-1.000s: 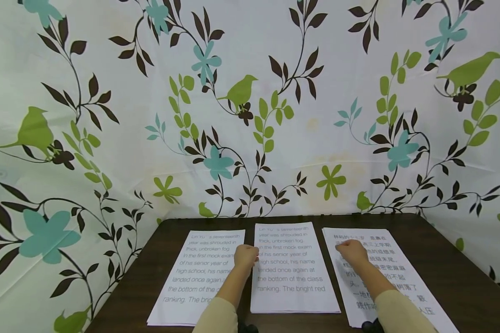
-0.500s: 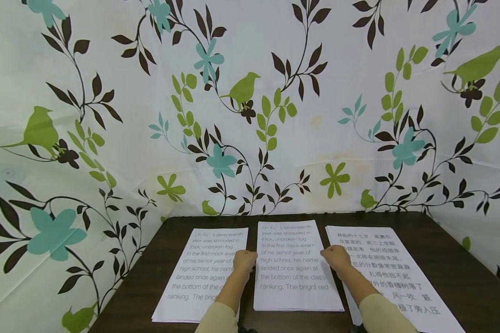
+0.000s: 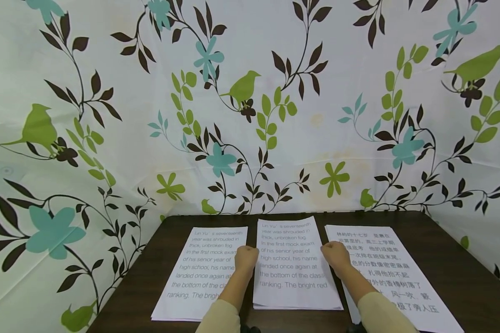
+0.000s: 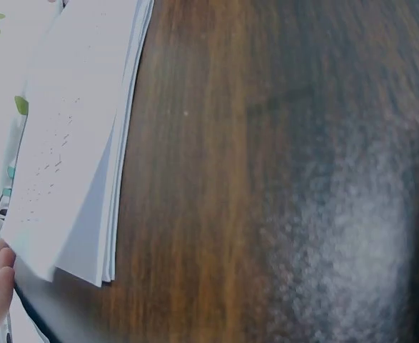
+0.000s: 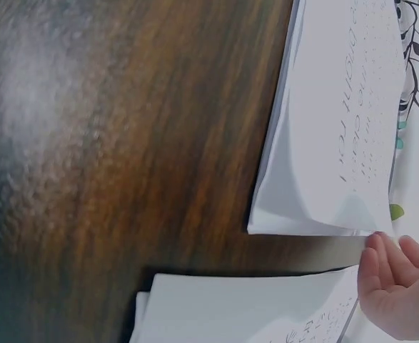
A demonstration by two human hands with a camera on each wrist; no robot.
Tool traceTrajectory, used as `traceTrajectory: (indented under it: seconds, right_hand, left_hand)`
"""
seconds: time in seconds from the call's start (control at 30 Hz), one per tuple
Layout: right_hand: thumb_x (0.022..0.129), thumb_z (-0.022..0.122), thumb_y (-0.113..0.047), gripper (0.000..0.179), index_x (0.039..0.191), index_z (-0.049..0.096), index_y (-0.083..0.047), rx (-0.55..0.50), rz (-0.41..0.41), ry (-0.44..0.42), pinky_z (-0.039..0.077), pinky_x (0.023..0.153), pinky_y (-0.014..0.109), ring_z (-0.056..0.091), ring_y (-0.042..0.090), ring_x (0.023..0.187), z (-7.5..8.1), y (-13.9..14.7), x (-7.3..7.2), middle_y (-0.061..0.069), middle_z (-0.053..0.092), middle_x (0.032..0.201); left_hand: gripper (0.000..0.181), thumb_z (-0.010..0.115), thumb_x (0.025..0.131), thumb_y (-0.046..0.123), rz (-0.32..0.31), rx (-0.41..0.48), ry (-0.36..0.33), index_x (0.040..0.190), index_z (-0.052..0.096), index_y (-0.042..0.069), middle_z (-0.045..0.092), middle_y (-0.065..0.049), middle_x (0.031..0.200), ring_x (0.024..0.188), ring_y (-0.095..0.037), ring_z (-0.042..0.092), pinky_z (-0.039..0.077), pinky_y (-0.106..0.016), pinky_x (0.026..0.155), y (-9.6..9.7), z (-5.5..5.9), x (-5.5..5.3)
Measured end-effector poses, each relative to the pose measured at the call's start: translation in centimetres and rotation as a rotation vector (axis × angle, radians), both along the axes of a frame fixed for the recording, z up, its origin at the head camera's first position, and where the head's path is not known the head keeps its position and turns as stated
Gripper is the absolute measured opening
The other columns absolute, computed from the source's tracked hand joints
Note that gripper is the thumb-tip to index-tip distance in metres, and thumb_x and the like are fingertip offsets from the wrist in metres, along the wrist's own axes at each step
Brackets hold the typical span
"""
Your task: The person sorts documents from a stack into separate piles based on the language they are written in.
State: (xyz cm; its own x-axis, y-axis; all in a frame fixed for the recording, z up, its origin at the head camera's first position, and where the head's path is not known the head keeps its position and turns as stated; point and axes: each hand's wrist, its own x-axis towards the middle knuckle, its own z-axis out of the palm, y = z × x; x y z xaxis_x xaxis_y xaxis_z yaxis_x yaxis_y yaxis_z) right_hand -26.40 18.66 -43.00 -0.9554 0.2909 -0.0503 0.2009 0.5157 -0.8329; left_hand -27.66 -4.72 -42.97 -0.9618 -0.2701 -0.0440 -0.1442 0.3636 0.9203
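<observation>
The middle paper stack (image 3: 291, 296) carries large English print. Its top sheet (image 4: 73, 136) is raised off the pages below along one side in the left wrist view. My left hand (image 3: 246, 260) pinches this sheet at its left edge; fingers (image 4: 2, 261) show at its corner. On the opposite edge, my right hand (image 3: 336, 257) holds the same sheet, and the paper (image 5: 337, 164) bends near the fingertips (image 5: 377, 239). Both thumbs are mostly hidden. Behind the left forearm lies a second English stack (image 3: 191, 286). Beneath the right forearm is a stack with Chinese print (image 3: 404, 286).
The three stacks lie side by side on a dark wooden table (image 3: 450, 259). Narrow strips of wood separate them. A white cloth (image 3: 283, 180) with birds, leaves and flowers hangs behind the table's back edge. Bare wood (image 4: 216, 179) fills much of the left wrist view.
My right hand has moved left from over the Chinese stack to the middle stack's right edge. The middle sheet's far edge has since risen slightly. My left hand stays at the left edge.
</observation>
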Motion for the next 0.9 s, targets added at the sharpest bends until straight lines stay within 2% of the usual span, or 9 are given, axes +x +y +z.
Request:
traceTrajectory:
  seconds: [0.07,0.1,0.2,0.23,0.3,0.47,0.7,0.9]
  right_hand:
    - [0.081,0.044,-0.011,0.031,0.100,0.052,0.012,-0.030,-0.013,0.032,0.044,0.061,0.035,0.051,0.030,0.077,0.0,-0.2,-0.1,0.021,0.053,0.088]
    - [0.080,0.045,-0.010,0.031,0.101,0.052,0.012,-0.052,-0.030,0.047,0.045,0.061,0.035,0.051,0.030,0.077,0.0,-0.2,-0.1,0.021,0.053,0.089]
    - [0.080,0.045,-0.009,0.033,0.104,0.050,0.013,-0.109,-0.041,0.064,0.045,0.062,0.033,0.051,0.033,0.083,0.0,-0.3,0.0,0.025,0.052,0.095]
    - [0.080,0.046,-0.009,0.034,0.104,0.050,0.014,-0.125,-0.041,0.057,0.045,0.062,0.033,0.050,0.034,0.085,-0.1,-0.3,0.0,0.025,0.052,0.095]
    - [0.079,0.047,-0.009,0.033,0.102,0.051,0.014,-0.138,-0.034,0.029,0.044,0.061,0.031,0.050,0.035,0.086,-0.3,-0.2,0.1,0.025,0.052,0.094]
    - [0.080,0.048,-0.007,0.028,0.096,0.052,0.016,-0.120,-0.006,-0.050,0.044,0.065,0.035,0.051,0.032,0.081,-0.9,-0.1,0.0,0.022,0.054,0.085]
    - [0.077,0.046,-0.002,0.023,0.091,0.053,0.015,-0.122,-0.034,-0.071,0.042,0.053,0.025,0.052,0.027,0.071,-0.6,-0.5,0.5,0.020,0.053,0.079]
    - [0.077,0.045,0.000,0.024,0.094,0.051,0.016,-0.164,-0.057,-0.097,0.044,0.055,0.027,0.051,0.031,0.076,-0.7,-0.7,0.3,0.023,0.051,0.083]
  left_hand:
    - [0.010,0.050,0.072,0.005,0.022,0.030,0.026,0.064,0.052,-0.002,0.045,-0.005,0.056,0.047,-0.014,0.039,0.032,-0.023,0.039,0.0,-0.1,-0.2]
    - [0.010,0.051,0.072,0.004,0.029,0.066,0.034,0.071,0.055,-0.005,0.048,-0.007,0.060,0.050,-0.016,0.043,0.036,-0.025,0.040,0.0,-0.2,-0.3]
    - [0.027,0.052,0.074,0.002,0.034,0.167,0.048,0.097,0.053,-0.012,0.054,-0.014,0.076,0.063,-0.022,0.052,0.045,-0.030,0.052,-0.1,-0.6,-0.5]
    - [0.029,0.052,0.074,0.002,0.026,0.187,0.035,0.100,0.052,-0.012,0.054,-0.016,0.079,0.064,-0.023,0.053,0.046,-0.031,0.052,-0.1,-0.8,-0.5]
    - [0.028,0.053,0.073,0.001,0.008,0.187,0.005,0.098,0.053,-0.012,0.054,-0.017,0.079,0.063,-0.024,0.053,0.046,-0.031,0.051,-0.2,-1.1,-0.5]
    - [0.016,0.055,0.072,0.000,-0.034,0.053,-0.045,0.085,0.059,-0.008,0.053,-0.012,0.073,0.061,-0.021,0.051,0.043,-0.028,0.048,-0.3,-1.8,-0.5]
    - [0.011,0.050,0.072,-0.004,-0.038,-0.028,-0.016,0.073,0.061,-0.005,0.053,-0.009,0.067,0.059,-0.020,0.051,0.044,-0.029,0.049,-0.6,-2.0,-0.4]
    - [0.012,0.049,0.072,-0.004,-0.030,-0.039,-0.003,0.073,0.061,-0.006,0.053,-0.009,0.067,0.060,-0.020,0.051,0.045,-0.029,0.050,-1.2,-2.0,-0.3]
